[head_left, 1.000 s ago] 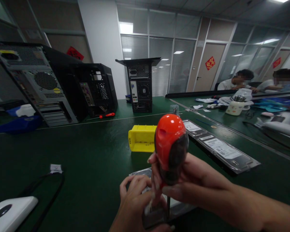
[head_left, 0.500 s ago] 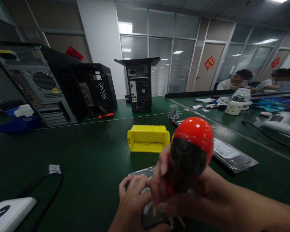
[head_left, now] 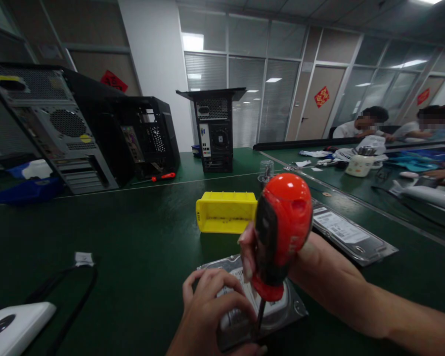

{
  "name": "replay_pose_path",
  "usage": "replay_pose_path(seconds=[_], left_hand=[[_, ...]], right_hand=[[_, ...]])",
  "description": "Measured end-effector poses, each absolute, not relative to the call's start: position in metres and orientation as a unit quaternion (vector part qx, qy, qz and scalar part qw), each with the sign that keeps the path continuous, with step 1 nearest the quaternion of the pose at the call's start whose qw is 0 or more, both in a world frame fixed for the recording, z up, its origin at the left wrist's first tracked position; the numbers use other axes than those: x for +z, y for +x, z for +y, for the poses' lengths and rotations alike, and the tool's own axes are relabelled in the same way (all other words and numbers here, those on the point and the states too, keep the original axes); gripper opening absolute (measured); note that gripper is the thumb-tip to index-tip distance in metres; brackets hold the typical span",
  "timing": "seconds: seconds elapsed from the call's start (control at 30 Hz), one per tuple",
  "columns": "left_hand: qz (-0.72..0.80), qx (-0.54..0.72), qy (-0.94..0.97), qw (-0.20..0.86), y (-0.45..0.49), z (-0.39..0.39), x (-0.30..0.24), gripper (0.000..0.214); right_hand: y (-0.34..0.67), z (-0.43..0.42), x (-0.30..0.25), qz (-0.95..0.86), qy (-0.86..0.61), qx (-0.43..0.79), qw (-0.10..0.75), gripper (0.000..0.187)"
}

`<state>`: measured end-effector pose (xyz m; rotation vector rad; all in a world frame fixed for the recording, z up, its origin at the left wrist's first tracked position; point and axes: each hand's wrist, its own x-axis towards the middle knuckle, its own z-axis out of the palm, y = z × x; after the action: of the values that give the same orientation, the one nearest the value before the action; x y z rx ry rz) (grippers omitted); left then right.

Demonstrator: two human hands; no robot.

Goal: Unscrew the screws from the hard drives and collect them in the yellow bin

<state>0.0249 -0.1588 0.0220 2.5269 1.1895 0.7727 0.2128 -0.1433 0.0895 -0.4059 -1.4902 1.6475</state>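
Observation:
A silver hard drive [head_left: 285, 309] lies flat on the green table [head_left: 141, 237] at the bottom middle. My left hand [head_left: 211, 311] presses down on its near left part, fingers curled over the edge. My right hand [head_left: 278, 257] is closed round a red and black screwdriver [head_left: 280, 222] held upright. The screwdriver's dark shaft [head_left: 260, 316] points down to the near edge of the drive.
A yellow parts bin [head_left: 226, 211] stands just behind the drive. Bagged hard drives [head_left: 350, 232] lie at the right. Several open computer cases [head_left: 59, 123] stand at the back left. A white device [head_left: 15, 329] and black cable [head_left: 70, 296] lie at the lower left. Other people sit far right.
The screwdriver handle swung right and then came back upright, with its red cap turned. My right hand shifted its grip lower on the handle. My left hand stayed on the drive.

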Motion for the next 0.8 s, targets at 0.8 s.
replay_pose_path(seconds=[0.8], left_hand=[[0.409,0.267,0.853,0.184,0.027,-0.155,0.016,0.028]], right_hand=[[0.217,-0.154,0.102,-0.604,-0.195,0.656,0.408,0.041]])
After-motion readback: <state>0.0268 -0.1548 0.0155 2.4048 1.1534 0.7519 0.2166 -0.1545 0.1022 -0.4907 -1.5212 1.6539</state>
